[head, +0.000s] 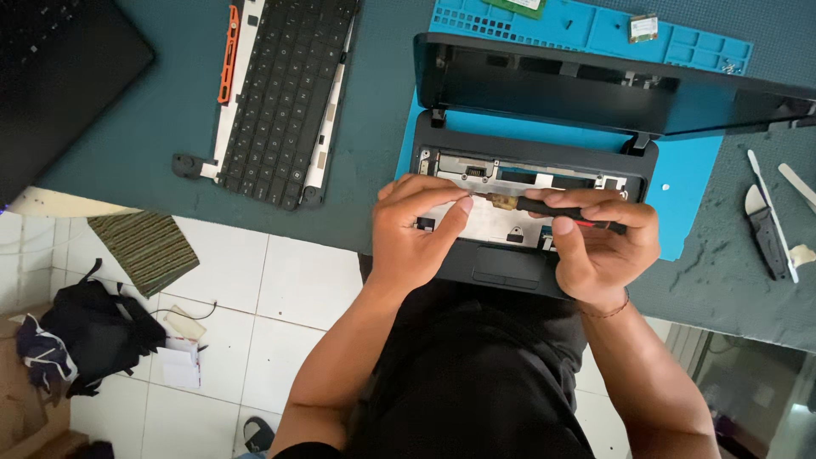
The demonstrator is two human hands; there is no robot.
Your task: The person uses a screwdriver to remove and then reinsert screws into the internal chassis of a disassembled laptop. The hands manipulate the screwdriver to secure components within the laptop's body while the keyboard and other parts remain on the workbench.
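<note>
- Black plastic laptop (527,153) with its keyboard taken out, bare silver metal showing in the tray, lies on a blue rubbery mat (697,183) at the table's near edge.
- Right hand (599,246) wraps its fingers shut around a screwdriver (544,206), slim, black-handled with a brass-coloured collar, held level over the tray.
- Left hand (416,234) pinches the screwdriver's tip between thumb and forefinger.
- Flat black keyboard (285,93) with an orange strip lies far left on the dark green table (170,110).

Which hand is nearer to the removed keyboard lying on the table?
Left. The left hand is over the open laptop, on the side toward the keyboard; the right hand, holding the screwdriver, is farther away.
</note>
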